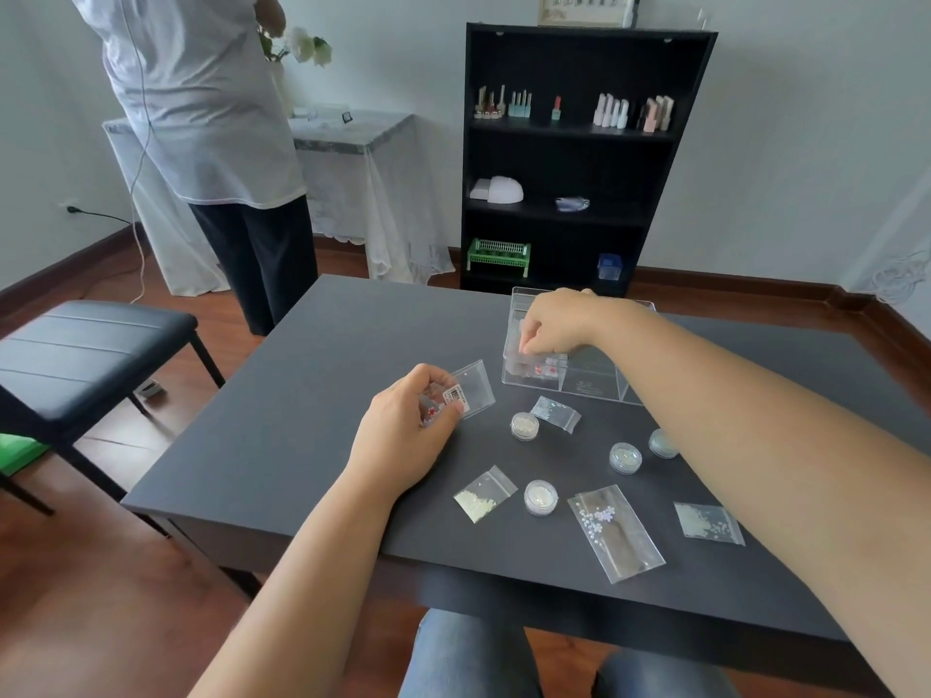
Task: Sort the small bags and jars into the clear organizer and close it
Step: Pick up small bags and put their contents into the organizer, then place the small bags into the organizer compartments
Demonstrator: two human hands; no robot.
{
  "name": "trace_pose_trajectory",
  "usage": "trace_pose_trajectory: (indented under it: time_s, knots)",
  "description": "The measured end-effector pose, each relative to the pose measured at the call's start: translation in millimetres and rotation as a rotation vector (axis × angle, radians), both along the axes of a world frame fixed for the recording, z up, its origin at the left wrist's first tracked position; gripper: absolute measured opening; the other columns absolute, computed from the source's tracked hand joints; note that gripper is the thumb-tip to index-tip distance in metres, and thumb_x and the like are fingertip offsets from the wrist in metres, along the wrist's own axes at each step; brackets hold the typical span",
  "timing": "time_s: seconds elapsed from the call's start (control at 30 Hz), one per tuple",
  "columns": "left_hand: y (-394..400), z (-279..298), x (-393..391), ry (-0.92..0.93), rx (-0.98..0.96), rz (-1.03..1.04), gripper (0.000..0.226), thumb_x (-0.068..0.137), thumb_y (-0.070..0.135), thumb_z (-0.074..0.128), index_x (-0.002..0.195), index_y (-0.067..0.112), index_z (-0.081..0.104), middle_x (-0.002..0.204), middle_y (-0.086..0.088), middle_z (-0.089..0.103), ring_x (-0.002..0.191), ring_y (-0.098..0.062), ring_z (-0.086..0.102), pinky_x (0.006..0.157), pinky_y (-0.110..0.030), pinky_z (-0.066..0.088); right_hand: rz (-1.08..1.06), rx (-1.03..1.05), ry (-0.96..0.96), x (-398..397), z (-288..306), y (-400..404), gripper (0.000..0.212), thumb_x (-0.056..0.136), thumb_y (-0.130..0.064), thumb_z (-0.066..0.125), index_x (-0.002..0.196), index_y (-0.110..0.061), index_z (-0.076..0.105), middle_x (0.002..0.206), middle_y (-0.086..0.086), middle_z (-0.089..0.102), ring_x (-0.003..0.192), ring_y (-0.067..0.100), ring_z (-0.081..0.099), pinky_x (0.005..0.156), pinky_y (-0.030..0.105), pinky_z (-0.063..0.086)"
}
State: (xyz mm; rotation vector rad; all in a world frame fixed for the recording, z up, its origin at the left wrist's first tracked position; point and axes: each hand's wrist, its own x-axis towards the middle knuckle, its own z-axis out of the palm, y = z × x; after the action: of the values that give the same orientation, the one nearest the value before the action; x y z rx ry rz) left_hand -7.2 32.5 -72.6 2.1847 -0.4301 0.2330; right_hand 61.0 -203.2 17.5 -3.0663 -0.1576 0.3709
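Left hand (pixel 420 420) is pinching a flat clear bag with red beads (pixel 461 392); the clear plastic organizer (pixel 589 377) is lying far-right of it, where the right hand (pixel 554 322) is dipping in, fingers curled, contents unclear.

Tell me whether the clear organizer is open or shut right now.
Open. The right hand reaches down through the top of the clear organizer, fingers inside above red-dotted items; no lid covers it.

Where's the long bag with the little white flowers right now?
The long flower bag lies flat near the table's front edge, between a round jar and a small bag.
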Motion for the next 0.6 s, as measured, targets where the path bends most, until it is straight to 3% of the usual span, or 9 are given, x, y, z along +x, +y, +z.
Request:
trace_pose_trajectory:
  time_s: [0.07,0.17,0.23,0.3,0.4,0.5,0.6]
  knots:
    - [0,0,0,-0.001,-0.024,0.003,0.014,0.086,0.035,0.068,0.096,0.038,0.058,0.084,0.016,0.064,0.069,-0.002,0.057,0.06,-0.025,0.045,-0.008,0.044,-0.106,-12,11,-2,0.021,0.089,-0.03,0.054,0.094,-0.033,0.074,0.091,-0.016,0.068,0.101,0.017,0.052,0.089,0.04,0.027]
    - [2,1,-1,0.002,-0.078,0.015,0.014,0.086,0.033,0.069,0.093,0.038,0.057,0.083,0.015,0.065,0.067,-0.004,0.057,0.06,-0.024,0.046,0.018,0.186,-0.255,-52,23,-8,0.016,0.088,-0.03,0.057,0.089,-0.036,0.071,0.083,-0.02,0.063,0.097,0.014,0.047,0.082,0.035,0.031]
    - [2,1,0,0.018,-0.115,0.027,0.015,0.086,0.034,0.07,0.09,0.038,0.056,0.086,0.016,0.065,0.064,-0.005,0.057,0.06,-0.025,0.048,0.039,0.341,-0.192,-91,25,-13,0.006,0.081,-0.036,0.068,0.085,-0.04,0.07,0.084,-0.02,0.067,0.088,0.006,0.055,0.071,0.025,0.039]
    - [2,1,1,0.04,-0.154,0.049,0.016,0.084,0.035,0.072,0.087,0.038,0.056,0.087,0.015,0.066,0.062,-0.006,0.058,0.059,-0.029,0.052,0.039,0.402,-0.03,-129,20,-17,0.019,0.069,-0.045,0.076,0.087,-0.044,0.07,0.083,-0.024,0.066,0.076,-0.003,0.057,0.06,0.015,0.04]
    - [0,2,1,0.072,-0.243,0.108,0.02,0.081,0.041,0.072,0.082,0.034,0.053,0.08,0.009,0.069,0.058,-0.009,0.061,0.053,-0.027,0.047,0.015,0.294,0.156,-168,-2,-24,0.042,0.058,-0.052,0.079,0.098,-0.047,0.065,0.084,-0.021,0.062,0.071,0.0,0.057,0.06,0.017,0.045]
    - [-13,8,-1,0.118,-0.403,0.124,0.026,0.077,0.045,0.071,0.077,0.03,0.05,0.071,0.006,0.07,0.059,-0.024,0.062,0.058,-0.032,0.047,0.015,0.162,0.111,-183,-24,-31,0.048,0.058,-0.053,0.079,0.103,-0.045,0.063,0.08,-0.015,0.054,0.081,0.001,0.05,0.07,0.027,0.048]
    - [-37,26,2,0.078,-0.501,0.061,0.022,0.08,0.043,0.068,0.089,0.046,0.048,0.061,0.017,0.051,0.055,-0.009,0.047,0.058,-0.024,0.045,0.013,0.18,0.063,-186,-32,-35,0.043,0.056,-0.058,0.077,0.093,-0.046,0.059,0.08,-0.015,0.051,0.084,0.002,0.044,0.067,0.026,0.043]
